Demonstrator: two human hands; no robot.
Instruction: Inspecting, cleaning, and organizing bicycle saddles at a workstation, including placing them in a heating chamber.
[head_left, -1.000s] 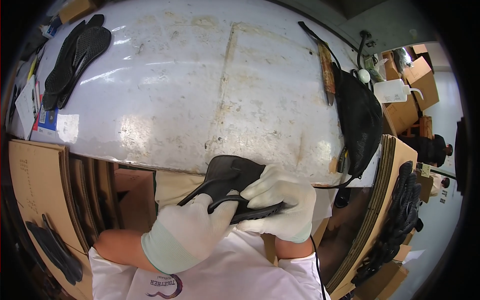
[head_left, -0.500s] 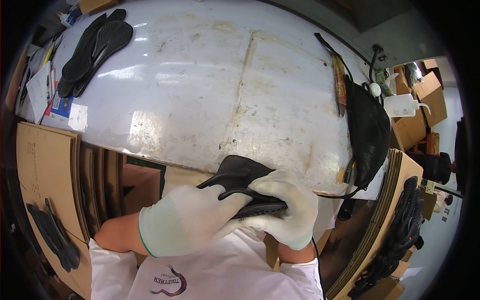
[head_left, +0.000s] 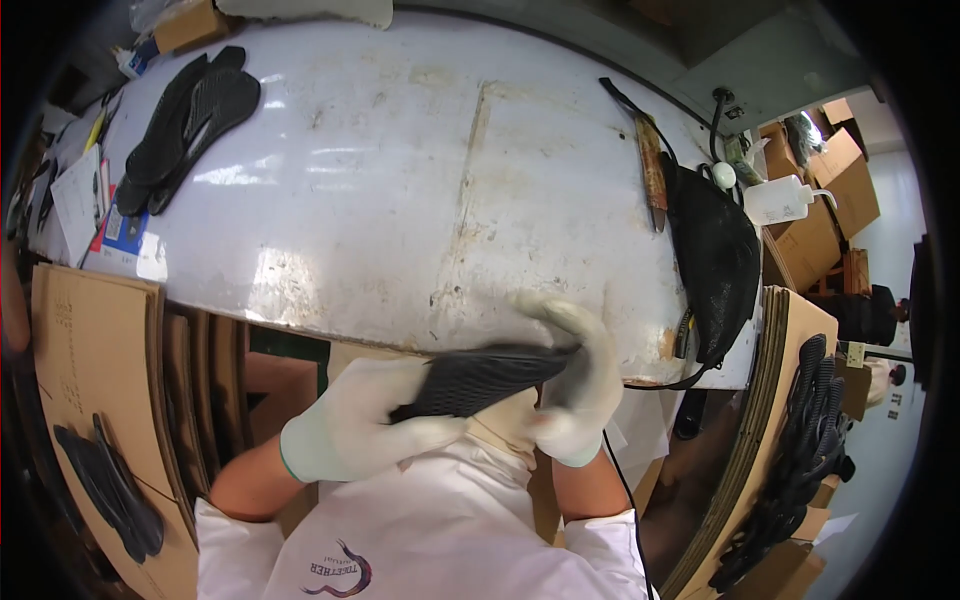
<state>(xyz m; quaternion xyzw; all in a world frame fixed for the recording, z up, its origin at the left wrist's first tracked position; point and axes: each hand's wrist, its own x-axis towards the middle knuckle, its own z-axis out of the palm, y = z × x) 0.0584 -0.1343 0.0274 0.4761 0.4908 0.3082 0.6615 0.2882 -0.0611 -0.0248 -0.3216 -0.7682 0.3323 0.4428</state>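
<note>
A black insole (head_left: 485,378) with a ridged, textured face is held up in front of my white shirt, by the table's near edge. My left hand (head_left: 370,415), in a white glove, grips its left end, with the thumb lying along the lower edge. My gloved right hand (head_left: 590,375) is at its right end, slightly blurred. Its fingers and thumb are spread apart, and the insole's tip reaches toward the palm. On the table's far left lie several similar black insoles (head_left: 185,130), overlapping each other.
The white table (head_left: 370,220) is stained. Along its right side lie a black mesh pouch (head_left: 715,255), a worn brown-handled tool (head_left: 652,175) and a white squeeze bottle (head_left: 778,200). Cardboard (head_left: 95,350) stands at left; more black insoles (head_left: 785,450) lie on cardboard at right.
The insole has turned and now shows its ridged face. My right hand has loosened and spread its fingers; my left hand has shifted its hold to the left end.
</note>
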